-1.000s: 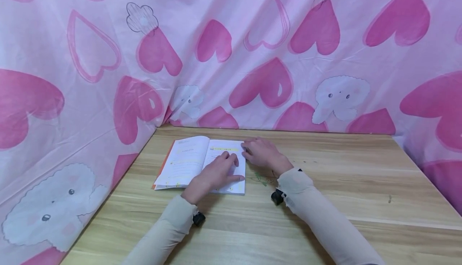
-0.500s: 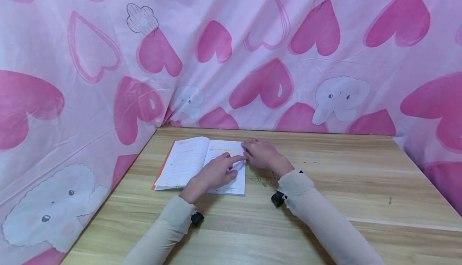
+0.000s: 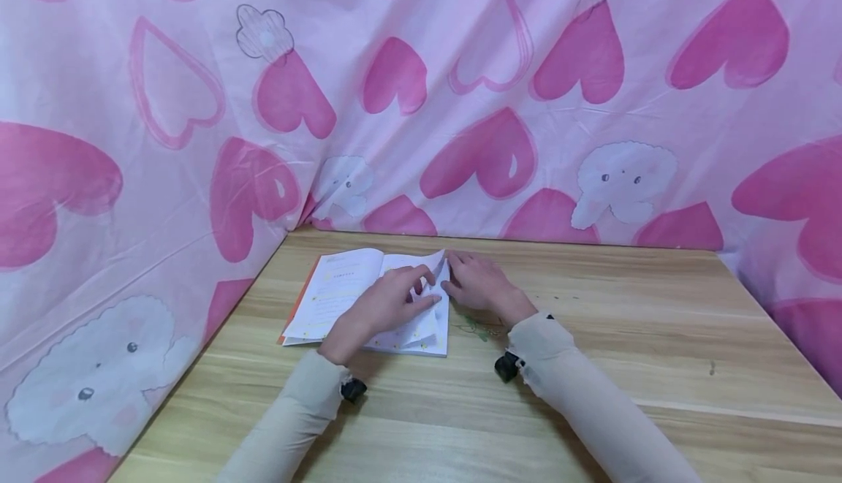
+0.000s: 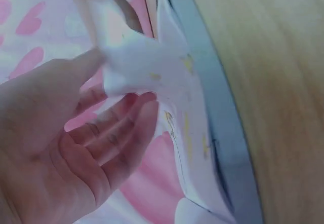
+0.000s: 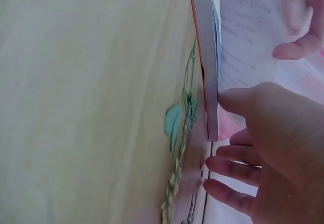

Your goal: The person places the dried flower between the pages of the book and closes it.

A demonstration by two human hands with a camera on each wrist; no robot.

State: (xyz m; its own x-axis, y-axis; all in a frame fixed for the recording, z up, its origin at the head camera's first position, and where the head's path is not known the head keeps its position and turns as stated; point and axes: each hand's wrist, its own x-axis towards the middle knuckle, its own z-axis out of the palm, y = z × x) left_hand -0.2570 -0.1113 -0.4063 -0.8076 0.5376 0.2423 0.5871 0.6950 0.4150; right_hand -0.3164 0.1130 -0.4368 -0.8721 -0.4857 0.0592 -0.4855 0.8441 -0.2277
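Note:
An open book [image 3: 342,297] with white printed pages and an orange cover edge lies on the wooden table. One right-side page [image 4: 136,64] is raised and curved, its far corner standing up in the head view. My left hand [image 3: 391,300] is over the right half and seems to pinch the page's free edge between thumb and fingers. At the book's right edge is my right hand [image 3: 480,286]. Its thumb [image 5: 238,100] touches the edge of the pages, while its other fingers [image 5: 235,171] stretch loosely beside the book, near the table.
The wooden table [image 3: 625,366] extends right and toward me. A green plant-like marking [image 5: 174,122] shows on its surface by the book. Pink heart-patterned cloth [image 3: 473,154] hangs behind and along the left side.
My left hand reached to the page's right edge, then drew back slightly left as the page rose off the book. The right hand stays at the book's right edge, almost unmoved.

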